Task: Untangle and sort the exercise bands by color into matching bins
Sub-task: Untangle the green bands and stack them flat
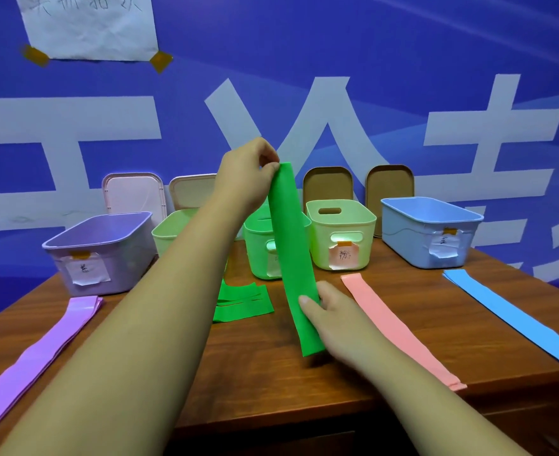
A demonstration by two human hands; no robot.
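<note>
While my left hand (248,172) pinches the top end of a green band (291,245) between thumb and fingertips, my right hand (326,312) curls round its lower part with the thumb on the front. The band hangs taut and nearly upright over the table (271,383) (whether its bottom end touches the wood I cannot tell). Just left of it a green pile (243,302) lies flat. Directly behind the band stands a green bin (255,248), in a row between a purple bin (100,251) at far left and a blue bin (433,232) at far right. A purple band (41,350), pink band (400,327) and blue band (508,311) lie flat on the table.
</note>
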